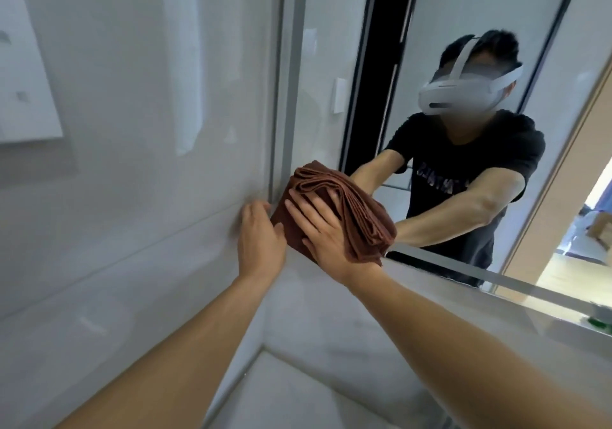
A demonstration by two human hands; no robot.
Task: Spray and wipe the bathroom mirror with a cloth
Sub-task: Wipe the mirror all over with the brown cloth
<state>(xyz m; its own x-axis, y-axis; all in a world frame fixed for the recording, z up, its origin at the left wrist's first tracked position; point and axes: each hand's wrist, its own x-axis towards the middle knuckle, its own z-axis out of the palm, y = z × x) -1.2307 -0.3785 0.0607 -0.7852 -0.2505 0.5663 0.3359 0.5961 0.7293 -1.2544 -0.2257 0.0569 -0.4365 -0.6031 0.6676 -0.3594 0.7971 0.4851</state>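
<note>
- Biggest thing in my view is the mirror, straight ahead of both hands and running up and off to the right of them. It reflects a person in a dark t-shirt and a white headset reaching back toward me with both arms.
- Left of the hands is a glossy white wall; it meets the mirror's grey frame, which sits right above the left hand.
- Below the hands, a pale desk fills the corner under my forearms.
- The brown cloth is folded into a thick wad, sitting in the mirror's lower left corner, right under my right palm.
- My right hand is flat on the cloth, fingers spread, pushing it against the glass. So the grip there is a pressing palm, not a clenched fist.
- My left hand sits just left of the cloth, fingers loosely curled and touching its edge by the frame; can't really tell if it's pinching the fabric.
</note>
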